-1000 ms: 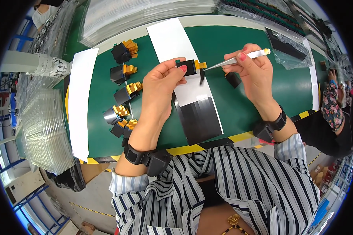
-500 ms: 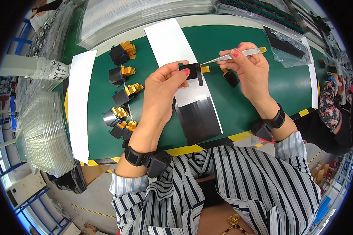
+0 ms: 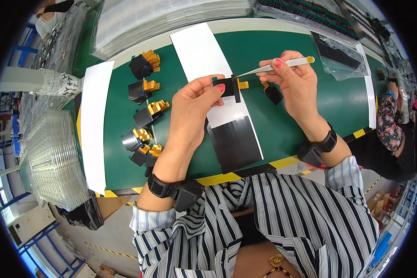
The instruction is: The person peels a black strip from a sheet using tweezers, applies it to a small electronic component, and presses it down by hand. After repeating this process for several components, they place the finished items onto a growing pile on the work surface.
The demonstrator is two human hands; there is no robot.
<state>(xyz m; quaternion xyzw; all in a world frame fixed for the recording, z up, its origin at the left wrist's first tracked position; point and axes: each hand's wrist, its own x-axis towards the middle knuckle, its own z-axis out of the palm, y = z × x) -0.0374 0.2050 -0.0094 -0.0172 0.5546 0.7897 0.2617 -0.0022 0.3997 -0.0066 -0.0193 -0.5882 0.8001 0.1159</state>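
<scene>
Between the thumb and fingers of my left hand (image 3: 193, 104) is a small black display panel (image 3: 224, 89) with an orange flex cable (image 3: 243, 85) sticking out to the right. A narrow black strip (image 3: 236, 90) lies across the panel's right end. My right hand (image 3: 297, 81) grips metal tweezers (image 3: 268, 68), and their tip meets the upper end of the strip. Another black panel (image 3: 273, 94) with an orange cable lies on the green mat, just left of my right hand. Below the held panel, a black strip sheet (image 3: 235, 144) rests on a white sheet (image 3: 201, 48).
Several stacks of black panels with orange cables (image 3: 143, 90) line the mat's left part, beside a white paper strip (image 3: 95, 129). Clear plastic trays (image 3: 53, 157) are piled at the left. A clear bag (image 3: 340, 58) lies far right. Another person's flowered sleeve (image 3: 390, 123) shows beyond.
My left hand and the held panel have shifted very slightly right and down. The black strip's upper end now shows at the tweezer tip. My right hand has barely moved.
</scene>
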